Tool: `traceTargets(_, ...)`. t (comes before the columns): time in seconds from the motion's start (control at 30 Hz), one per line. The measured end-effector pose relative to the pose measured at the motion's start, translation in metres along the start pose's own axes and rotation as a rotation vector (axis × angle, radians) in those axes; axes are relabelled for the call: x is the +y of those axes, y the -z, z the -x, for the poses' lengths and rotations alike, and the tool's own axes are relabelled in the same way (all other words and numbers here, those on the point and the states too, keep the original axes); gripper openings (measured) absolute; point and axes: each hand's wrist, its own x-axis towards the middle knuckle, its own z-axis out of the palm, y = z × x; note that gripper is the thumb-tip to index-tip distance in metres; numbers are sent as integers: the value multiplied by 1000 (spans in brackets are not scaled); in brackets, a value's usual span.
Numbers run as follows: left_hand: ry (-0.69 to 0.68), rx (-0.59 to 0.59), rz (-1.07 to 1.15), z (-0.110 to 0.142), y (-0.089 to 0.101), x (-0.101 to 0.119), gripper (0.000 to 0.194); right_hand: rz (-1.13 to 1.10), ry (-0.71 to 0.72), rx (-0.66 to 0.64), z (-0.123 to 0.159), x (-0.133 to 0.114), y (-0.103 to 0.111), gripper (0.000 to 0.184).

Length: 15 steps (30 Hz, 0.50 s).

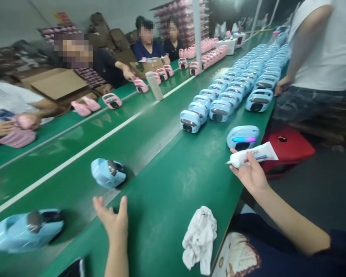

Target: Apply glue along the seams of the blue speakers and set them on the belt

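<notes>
- Leftward on the desk [161, 192]: blue device [107, 173] just beyond left hand [114, 219], fingers spread, empty; looks hard, slick; grip by the sides.
- Rightward: white tube [263, 152] gripped in right hand [253, 175]; looks light, squeezable; hold mid-body.

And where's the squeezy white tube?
In the head view, right of centre, the white squeeze tube is in the grip of the right hand, appearing just below the light-blue device with the glowing strip.

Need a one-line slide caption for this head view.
The right hand holds a white tube; the empty left hand is open near a blue device on the green surface.
</notes>
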Motion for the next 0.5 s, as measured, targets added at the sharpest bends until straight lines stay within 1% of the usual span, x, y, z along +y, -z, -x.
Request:
traceTargets(0.1, -8, 21, 64, 3, 1, 6, 109, -27, 66, 24, -13, -24, -3, 33)
traceTargets(0.23, -70, 45, 116, 7, 2, 29, 97, -66, 102, 46, -39, -51, -10, 27)
traceTargets(0.37, -96, -20, 151, 16, 5, 52, 81, -71, 98, 34, -62, -63, -20, 24)
traceTargets(0.43, -116, -78, 159, 24, 8, 65, 66, -61, 87, 10, -61, -63, -23, 22)
traceTargets(0.5, -146, -153, 141, 35, 8, 82, 45, -45, 65, -15, -51, -61, -23, 21)
